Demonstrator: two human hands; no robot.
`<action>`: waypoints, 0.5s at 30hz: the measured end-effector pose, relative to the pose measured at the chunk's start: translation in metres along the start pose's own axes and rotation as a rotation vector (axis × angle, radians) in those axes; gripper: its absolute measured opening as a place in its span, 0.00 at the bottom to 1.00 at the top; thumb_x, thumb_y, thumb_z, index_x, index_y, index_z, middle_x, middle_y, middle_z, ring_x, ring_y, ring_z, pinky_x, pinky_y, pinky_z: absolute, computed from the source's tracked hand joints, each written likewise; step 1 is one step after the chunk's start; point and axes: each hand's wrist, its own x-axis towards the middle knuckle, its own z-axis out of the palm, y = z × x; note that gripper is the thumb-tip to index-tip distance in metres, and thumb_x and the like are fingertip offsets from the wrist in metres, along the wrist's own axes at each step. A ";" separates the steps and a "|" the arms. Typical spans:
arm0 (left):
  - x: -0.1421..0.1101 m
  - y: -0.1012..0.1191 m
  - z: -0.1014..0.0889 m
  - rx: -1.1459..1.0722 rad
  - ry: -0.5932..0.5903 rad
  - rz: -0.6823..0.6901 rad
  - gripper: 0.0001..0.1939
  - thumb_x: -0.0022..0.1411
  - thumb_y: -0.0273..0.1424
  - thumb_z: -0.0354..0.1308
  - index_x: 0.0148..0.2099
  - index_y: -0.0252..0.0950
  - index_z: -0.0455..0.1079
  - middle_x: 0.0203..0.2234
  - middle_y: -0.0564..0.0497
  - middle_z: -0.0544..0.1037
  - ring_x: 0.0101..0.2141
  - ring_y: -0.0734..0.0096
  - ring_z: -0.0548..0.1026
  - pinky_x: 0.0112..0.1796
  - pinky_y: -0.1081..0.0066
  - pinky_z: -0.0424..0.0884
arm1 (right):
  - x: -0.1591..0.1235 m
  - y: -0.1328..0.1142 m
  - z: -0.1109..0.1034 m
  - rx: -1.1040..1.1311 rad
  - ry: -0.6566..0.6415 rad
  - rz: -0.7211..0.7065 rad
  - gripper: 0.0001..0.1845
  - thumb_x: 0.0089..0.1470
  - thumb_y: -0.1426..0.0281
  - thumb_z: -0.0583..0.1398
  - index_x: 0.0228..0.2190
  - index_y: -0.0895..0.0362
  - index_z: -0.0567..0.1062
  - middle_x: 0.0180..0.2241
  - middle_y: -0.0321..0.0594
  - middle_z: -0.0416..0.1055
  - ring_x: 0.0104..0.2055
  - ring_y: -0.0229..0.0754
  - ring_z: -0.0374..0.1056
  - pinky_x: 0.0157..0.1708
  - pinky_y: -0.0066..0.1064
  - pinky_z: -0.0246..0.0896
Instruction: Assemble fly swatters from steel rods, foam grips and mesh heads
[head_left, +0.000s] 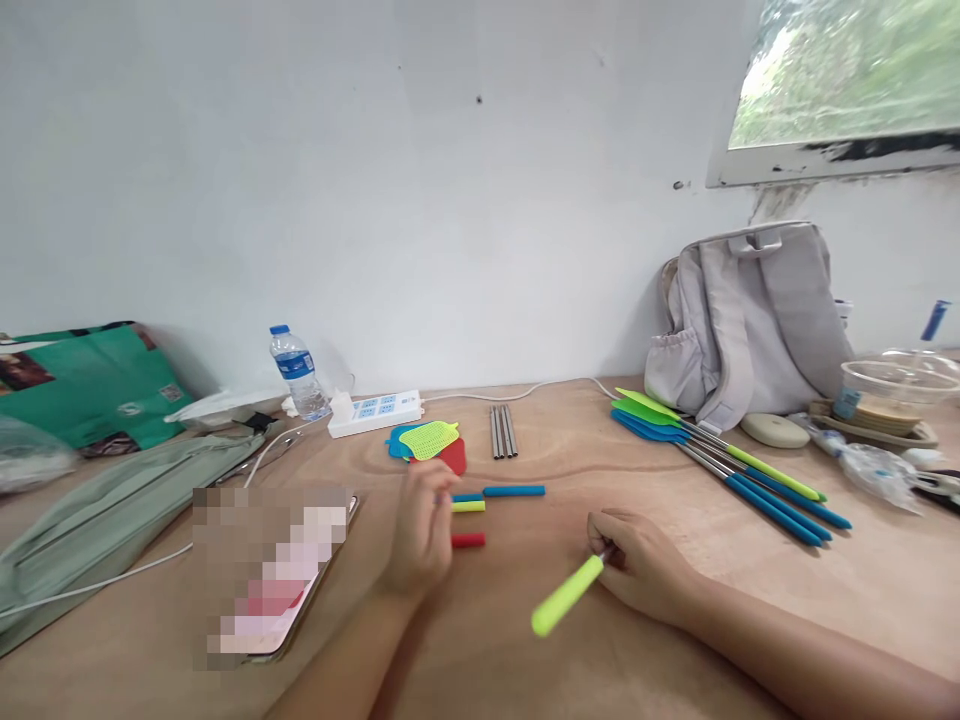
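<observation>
My right hand (637, 562) is closed around a short metal rod; its yellow-green handle (568, 596) points down and left toward me. Bent fingers form a pinch on my left hand (420, 525), and whatever may be between them is hidden. Just beyond that hand lie fly swatter heads in blue, yellow-green (429, 439) and red (454, 456), overlapping. Beside its fingers are loose handle grips: a blue one (515, 491), a yellow-green one (469, 507), a red one (469, 540) and another blue one partly covered.
Several metal tubes (503, 432) lie near the wall. To the right are assembled fly swatters (750, 485), a grey backpack (750, 320) and a plastic cup (892, 395). A phone (300, 590), power strip (376, 412), water bottle (298, 372) and green bag (97, 385) occupy the left.
</observation>
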 end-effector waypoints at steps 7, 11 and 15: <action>0.009 -0.088 -0.001 0.212 -0.240 -0.197 0.35 0.45 0.13 0.41 0.56 0.37 0.57 0.56 0.47 0.60 0.57 0.62 0.56 0.55 0.57 0.56 | -0.001 0.005 0.000 0.032 0.038 -0.094 0.12 0.43 0.78 0.52 0.18 0.54 0.53 0.18 0.32 0.57 0.23 0.37 0.56 0.23 0.26 0.49; 0.003 -0.100 0.004 0.266 -0.400 -0.237 0.37 0.45 0.13 0.42 0.57 0.41 0.58 0.56 0.51 0.63 0.57 0.60 0.57 0.54 0.56 0.58 | -0.001 0.006 -0.005 0.055 0.016 -0.112 0.14 0.45 0.73 0.55 0.18 0.54 0.52 0.19 0.33 0.57 0.25 0.38 0.56 0.26 0.29 0.51; 0.002 -0.099 0.005 0.314 -0.428 -0.254 0.34 0.47 0.13 0.42 0.56 0.39 0.61 0.52 0.48 0.66 0.54 0.63 0.61 0.53 0.60 0.59 | -0.001 0.009 -0.009 0.123 0.000 -0.153 0.17 0.47 0.67 0.56 0.18 0.53 0.50 0.19 0.34 0.56 0.26 0.40 0.55 0.26 0.30 0.50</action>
